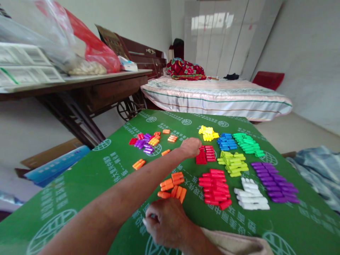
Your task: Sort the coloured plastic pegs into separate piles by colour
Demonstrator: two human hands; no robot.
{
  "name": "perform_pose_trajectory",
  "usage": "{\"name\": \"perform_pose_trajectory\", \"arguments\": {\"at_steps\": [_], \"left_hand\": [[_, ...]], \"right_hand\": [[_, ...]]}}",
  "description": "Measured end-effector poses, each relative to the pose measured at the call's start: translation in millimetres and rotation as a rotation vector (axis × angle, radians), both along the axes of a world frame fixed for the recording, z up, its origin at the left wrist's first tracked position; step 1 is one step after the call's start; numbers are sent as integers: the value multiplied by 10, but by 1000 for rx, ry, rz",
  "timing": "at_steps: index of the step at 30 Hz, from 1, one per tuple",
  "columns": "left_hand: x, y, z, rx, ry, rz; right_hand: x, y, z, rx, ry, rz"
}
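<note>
My left hand (190,147) reaches across the table, its fingers closed at the left edge of a small group of red plastic tubes (210,153). Whatever those fingers pinch, if anything, is hidden. Close to me, my right hand (167,221) is curled into a loose fist just below some orange tubes (178,193); its inside is hidden. More orange tubes (172,179) lie just beyond. Right of these sits a larger heap of red tubes (214,187). A mixed cluster of purple tubes (143,142), with orange and red ones, lies at the far left.
Sorted heaps of yellow (208,134), blue (226,142), green (248,144), lime (233,163), white (251,196) and purple tubes (275,182) cover the right side of the green table (106,163). Behind stand a bed (217,94) and a side table with bags (103,79).
</note>
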State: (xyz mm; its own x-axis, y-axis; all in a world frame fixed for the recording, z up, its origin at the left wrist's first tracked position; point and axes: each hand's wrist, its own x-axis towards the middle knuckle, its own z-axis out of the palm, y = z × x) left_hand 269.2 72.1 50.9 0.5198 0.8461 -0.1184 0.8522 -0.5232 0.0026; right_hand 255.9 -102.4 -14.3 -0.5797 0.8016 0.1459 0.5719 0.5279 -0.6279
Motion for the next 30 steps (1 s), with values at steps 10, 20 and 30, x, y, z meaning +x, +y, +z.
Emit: {"name": "perform_pose_trajectory", "arguments": {"at_steps": [10,20,30], "left_hand": [[122,45,41,66,-88,-50],[-1147,-298,-59,139,-170,177],[-2317,-836,-299,196,-248,485]], "right_hand": [[16,-10,67,-15,-5,3],[9,-38,0,-85,81,-26],[8,-98,16,-124,109,-41]]}}
